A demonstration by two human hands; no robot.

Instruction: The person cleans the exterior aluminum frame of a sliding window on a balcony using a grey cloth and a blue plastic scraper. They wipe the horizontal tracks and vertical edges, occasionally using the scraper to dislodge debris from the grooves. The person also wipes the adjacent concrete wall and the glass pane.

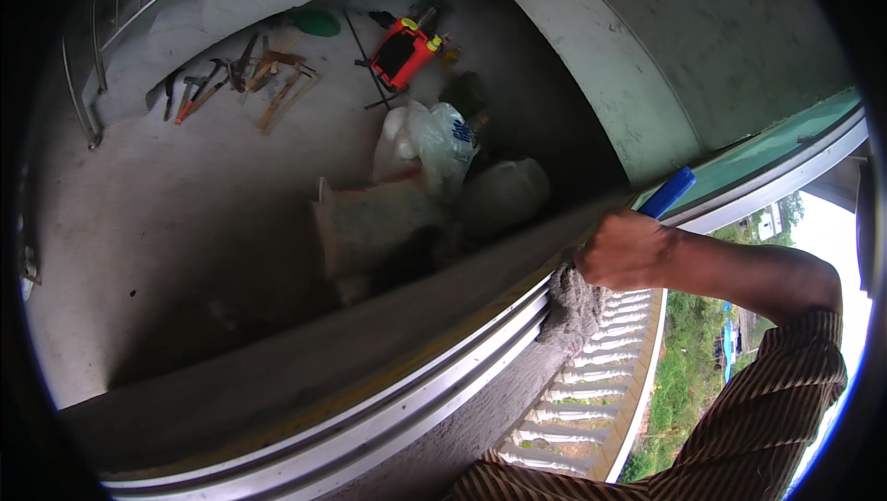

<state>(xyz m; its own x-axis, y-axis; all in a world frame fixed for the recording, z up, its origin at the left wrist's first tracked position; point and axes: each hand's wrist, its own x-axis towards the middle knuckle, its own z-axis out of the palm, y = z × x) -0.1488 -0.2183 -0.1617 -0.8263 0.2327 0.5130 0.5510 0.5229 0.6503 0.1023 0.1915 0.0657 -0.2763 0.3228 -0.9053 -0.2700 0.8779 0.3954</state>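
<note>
My right hand [624, 249] is closed around a tool with a blue handle [669, 193], whose end sticks up above the fist. The tool's working end is hidden by the fist. Just below the knuckles is a rough grey mass [572, 303] at the end of the metal window track [443, 390]; whether it is cloth or mortar cannot be told. The fist is beside the lower corner of the window frame, close to the sill. My left hand is out of view; part of a striped sleeve shows at the bottom edge.
Indoors, below the sill [277, 390], hand tools [267, 71], a red container with yellow caps [404, 54], a white plastic bag [429, 141], a sack [374, 224] and a pale plastic jug [506, 196] lie on the floor. Outside runs a white balustrade [575, 393]. Greenish glass [748, 155] stands at right.
</note>
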